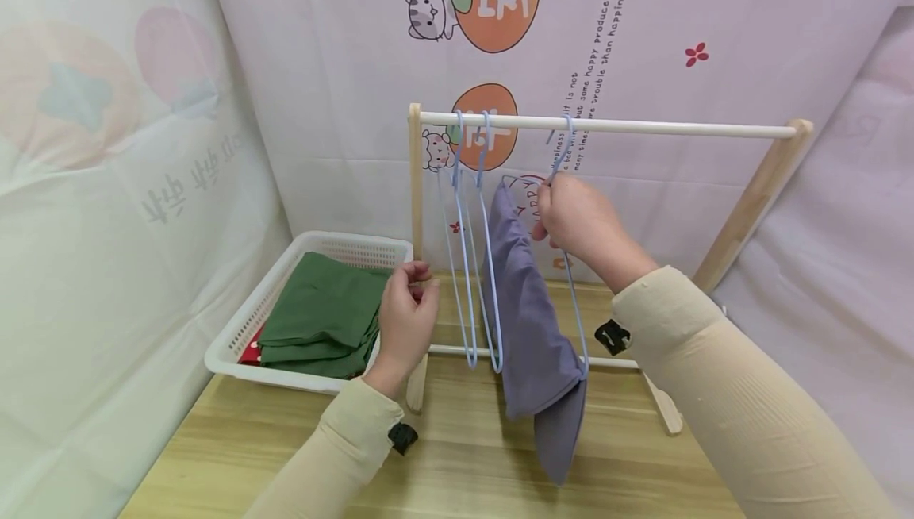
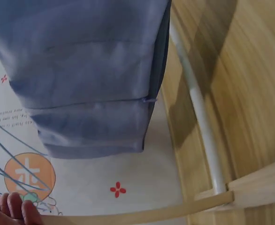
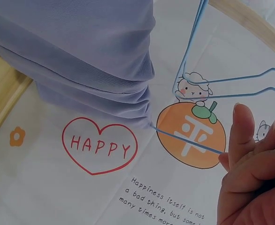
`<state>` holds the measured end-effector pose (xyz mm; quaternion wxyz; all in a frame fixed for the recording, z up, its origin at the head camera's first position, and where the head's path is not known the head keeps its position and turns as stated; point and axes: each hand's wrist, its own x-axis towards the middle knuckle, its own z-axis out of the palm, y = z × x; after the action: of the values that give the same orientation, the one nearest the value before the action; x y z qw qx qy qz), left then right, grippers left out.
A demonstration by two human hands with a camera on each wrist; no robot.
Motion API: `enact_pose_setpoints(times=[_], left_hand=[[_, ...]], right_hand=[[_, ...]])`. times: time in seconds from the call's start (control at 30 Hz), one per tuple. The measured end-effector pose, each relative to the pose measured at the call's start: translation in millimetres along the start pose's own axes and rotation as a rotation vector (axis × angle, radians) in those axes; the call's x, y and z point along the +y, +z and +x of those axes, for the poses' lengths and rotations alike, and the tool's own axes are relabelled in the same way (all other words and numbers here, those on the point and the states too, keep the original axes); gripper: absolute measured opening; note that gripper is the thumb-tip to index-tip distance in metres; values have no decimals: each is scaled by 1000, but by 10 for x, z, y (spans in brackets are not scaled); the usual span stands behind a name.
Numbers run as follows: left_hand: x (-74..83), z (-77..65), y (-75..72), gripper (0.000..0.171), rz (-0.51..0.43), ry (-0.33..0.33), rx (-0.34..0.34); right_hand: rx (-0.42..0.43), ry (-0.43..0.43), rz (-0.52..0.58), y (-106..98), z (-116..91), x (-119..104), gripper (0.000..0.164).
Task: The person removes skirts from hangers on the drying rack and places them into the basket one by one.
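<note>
My right hand (image 1: 581,217) grips a light-blue wire hanger (image 1: 574,297) just below its hook, which sits over the white rail of the rack. A purple-grey cloth (image 1: 524,305) drapes over this hanger and hangs down in folds; it fills much of the left wrist view. In the right wrist view, one bare arm of the hanger (image 3: 187,139) runs from the cloth to the fingers. My left hand (image 1: 407,317) hovers between the basket and the rack, fingers loosely curled, with nothing in it. Two bare blue hangers (image 1: 493,289) hang on the rail to the cloth's left.
The rack has a white top rail (image 1: 657,128) on wooden posts (image 1: 753,201). At left on the wooden table (image 1: 286,455) stands a white basket (image 1: 236,344) with folded green cloth (image 1: 321,305) and a bit of red cloth (image 1: 251,351). Printed white fabric (image 1: 343,98) encloses the table.
</note>
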<state>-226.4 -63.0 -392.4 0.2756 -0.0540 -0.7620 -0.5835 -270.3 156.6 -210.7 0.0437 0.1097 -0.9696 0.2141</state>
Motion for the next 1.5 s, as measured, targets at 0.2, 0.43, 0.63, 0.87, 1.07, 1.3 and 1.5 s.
enact_pose_setpoints(times=[0.2,0.43,0.63,0.87,1.07,1.3,1.5], left_hand=[[-102,-108,172,35,-47,-152,-144],[-283,-183,365,43,-122,-293,-236],[-387,-227,465,39,-150,-353,-266],[-475,-256,576,43,-220,-449,-287],[-496,-227,695,41,-381,-559,-309],[-485,-193,796,9,-708,-736,-258],[-488,-182,838,42,-739,-799,-314]], right_hand=[[7,-4,1,4,-1,-4,40],[9,-7,4,10,2,-2,41],[7,-8,4,14,1,6,40],[14,-11,0,14,-3,3,39],[19,-8,6,21,-1,12,39],[28,-11,11,35,16,22,38],[20,-4,9,24,17,22,38]])
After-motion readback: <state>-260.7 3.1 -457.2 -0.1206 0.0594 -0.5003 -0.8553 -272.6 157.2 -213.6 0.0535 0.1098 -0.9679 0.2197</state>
